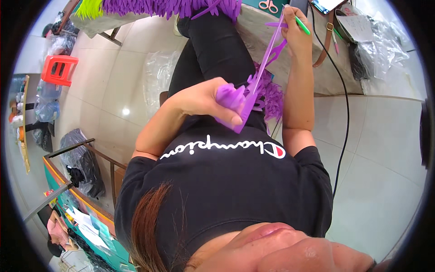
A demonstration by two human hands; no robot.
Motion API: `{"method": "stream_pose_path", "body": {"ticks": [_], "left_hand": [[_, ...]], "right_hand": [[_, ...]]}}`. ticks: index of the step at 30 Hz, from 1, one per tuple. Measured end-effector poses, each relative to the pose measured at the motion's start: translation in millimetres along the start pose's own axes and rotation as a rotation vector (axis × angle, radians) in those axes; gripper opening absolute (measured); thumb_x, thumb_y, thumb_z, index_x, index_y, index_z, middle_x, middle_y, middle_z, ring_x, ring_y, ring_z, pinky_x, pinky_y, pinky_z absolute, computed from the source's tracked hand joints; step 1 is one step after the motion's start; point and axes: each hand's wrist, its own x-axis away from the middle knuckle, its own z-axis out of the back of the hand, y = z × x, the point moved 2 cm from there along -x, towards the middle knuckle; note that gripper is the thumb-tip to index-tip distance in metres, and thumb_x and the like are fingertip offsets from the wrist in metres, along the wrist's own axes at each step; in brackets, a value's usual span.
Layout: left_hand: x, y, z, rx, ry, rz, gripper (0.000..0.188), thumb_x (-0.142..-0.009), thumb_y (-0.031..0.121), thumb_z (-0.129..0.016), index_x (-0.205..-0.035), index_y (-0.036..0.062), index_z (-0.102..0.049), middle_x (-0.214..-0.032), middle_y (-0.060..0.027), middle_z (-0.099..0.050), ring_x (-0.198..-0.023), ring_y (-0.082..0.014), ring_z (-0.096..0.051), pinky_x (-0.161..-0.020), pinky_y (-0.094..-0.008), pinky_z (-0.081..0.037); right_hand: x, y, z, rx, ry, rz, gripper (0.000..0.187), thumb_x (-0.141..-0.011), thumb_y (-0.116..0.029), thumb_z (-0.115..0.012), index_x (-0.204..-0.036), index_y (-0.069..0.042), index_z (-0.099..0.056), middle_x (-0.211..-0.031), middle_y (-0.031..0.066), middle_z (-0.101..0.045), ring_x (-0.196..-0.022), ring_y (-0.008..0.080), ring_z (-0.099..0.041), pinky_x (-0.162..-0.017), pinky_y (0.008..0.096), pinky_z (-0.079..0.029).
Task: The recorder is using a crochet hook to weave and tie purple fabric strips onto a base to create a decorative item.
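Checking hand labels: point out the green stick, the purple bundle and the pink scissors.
green stick (pixel 302 26), head view, mid-shaft.
purple bundle (pixel 230 96), head view, folded top.
pink scissors (pixel 268 5), head view, handle loops.

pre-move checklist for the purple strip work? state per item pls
1. Left hand grips the purple bundle: ok.
2. Right hand holds the purple strip raised: ok.
3. Green stick in right hand: ok.
4. Strip runs from bundle to right hand without a tangle: cannot tell, it forks near the middle.
5. Scissors lie on the table: ok.
6. Black cable apart from both hands: ok.
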Motion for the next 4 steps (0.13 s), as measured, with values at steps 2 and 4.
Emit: {"method": "stream_pose_path", "body": {"ticks": [2,4], "left_hand": [[0,-1,1,-0.045,-0.049,-0.027,0.018,-0.071,0.011,-0.08,-0.078,0.0008,-0.067,-0.066,0.0006,-0.061,-0.06,-0.006,-0.051,-0.057,-0.0229,-0.04],[-1,-5,2,-0.09,-0.098,-0.053,0.018,-0.071,0.011,-0.08,-0.079,0.0008,-0.067,-0.066,0.0006,-0.06,-0.06,-0.0062,-0.051,-0.057,-0.023,-0.039]], "right_hand": [[-4,8,0,-0.065,0.016,-0.079,0.021,-0.093,-0.026,-0.056,-0.089,-0.006,-0.06,-0.064,-0.0077,-0.046,-0.05,0.0003,-0.036,-0.043,0.0166,-0.025],[-2,19,-4,0.01,-0.015,-0.096,0.018,-0.093,-0.025,-0.057,-0.092,-0.007,-0.06,-0.065,-0.0072,-0.047,-0.05,0.0002,-0.037,-0.043,0.0162,-0.025]]}}
